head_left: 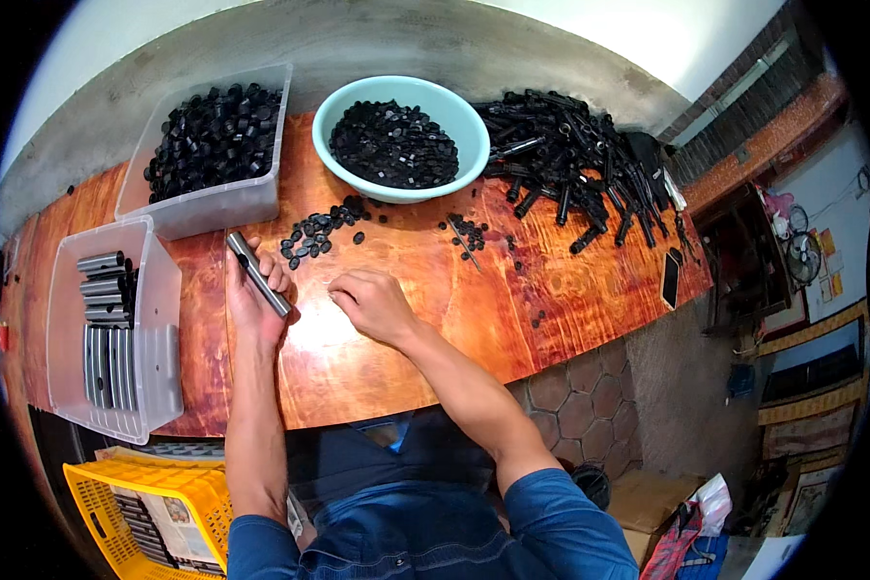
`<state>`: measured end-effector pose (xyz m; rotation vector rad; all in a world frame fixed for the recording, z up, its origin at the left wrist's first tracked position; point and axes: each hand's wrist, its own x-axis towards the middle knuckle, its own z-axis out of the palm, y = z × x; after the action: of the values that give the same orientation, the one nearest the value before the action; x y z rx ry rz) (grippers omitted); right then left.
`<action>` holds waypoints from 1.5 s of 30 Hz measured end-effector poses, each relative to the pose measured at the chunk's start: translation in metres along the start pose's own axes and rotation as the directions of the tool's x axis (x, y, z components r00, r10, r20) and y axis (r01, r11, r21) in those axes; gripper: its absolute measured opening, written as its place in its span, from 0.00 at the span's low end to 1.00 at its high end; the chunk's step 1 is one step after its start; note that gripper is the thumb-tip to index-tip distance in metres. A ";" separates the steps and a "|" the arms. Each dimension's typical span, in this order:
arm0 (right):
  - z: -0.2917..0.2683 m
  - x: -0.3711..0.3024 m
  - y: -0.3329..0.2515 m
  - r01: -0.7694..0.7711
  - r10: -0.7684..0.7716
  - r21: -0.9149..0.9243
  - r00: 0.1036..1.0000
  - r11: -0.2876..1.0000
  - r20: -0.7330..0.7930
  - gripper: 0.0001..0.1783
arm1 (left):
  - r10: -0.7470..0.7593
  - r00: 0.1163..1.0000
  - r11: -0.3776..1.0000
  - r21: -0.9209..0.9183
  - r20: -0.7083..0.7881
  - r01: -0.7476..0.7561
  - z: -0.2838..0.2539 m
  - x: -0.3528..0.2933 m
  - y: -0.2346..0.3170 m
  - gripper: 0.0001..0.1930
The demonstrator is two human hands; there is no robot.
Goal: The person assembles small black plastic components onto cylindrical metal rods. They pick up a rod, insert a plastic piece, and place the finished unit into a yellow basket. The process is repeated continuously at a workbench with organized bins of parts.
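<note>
Metal tube (258, 274): located in the left hand (254, 307), above the left half of the table, tilted, with its far end toward the upper left. The left hand is wrapped around the tube, palm upward, fingers curled over its right side. The right hand (372, 302) is positioned to the right of the tube, apart from it, fingers bent inward; whether a small part is pinched between the fingertips cannot be told.

Step in hand, as judged: handling of a single tube, probably to fit a small black part to it. Next move, as judged: hold the tube steady, bring the right hand to it, and align any part squarely before pressing.

Surface: glossy reddish-brown wooden table (435, 367). Black oval parts (308, 230) lie loose just beyond the hands, in front of a pale blue basin (478, 155) containing more black parts. A clear bin (162, 358) at left contains further tubes (106, 290); a larger clear bin (232, 205) behind it holds black caps (217, 140). A heap of long black parts (590, 164) occupies the right rear; a phone (670, 280) lies near the right edge.

Room: a grey-and-white wall (338, 43) stands behind the table. A yellow crate (82, 488) is at lower left; hexagonal floor tiles (577, 411) and a fan (802, 254) show at right
</note>
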<state>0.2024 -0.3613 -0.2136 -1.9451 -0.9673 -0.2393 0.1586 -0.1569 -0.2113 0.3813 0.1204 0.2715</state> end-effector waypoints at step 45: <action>-0.190 -0.075 -0.010 -0.433 0.643 0.565 0.727 0.702 -0.241 0.16 | -0.139 0.988 0.990 0.000 0.067 0.139 0.002 -0.001 0.004 0.21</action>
<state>0.1848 -0.5511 -0.1398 -1.5349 -0.0881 -0.0537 0.1569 -0.1546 -0.2083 0.3754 0.0804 0.1213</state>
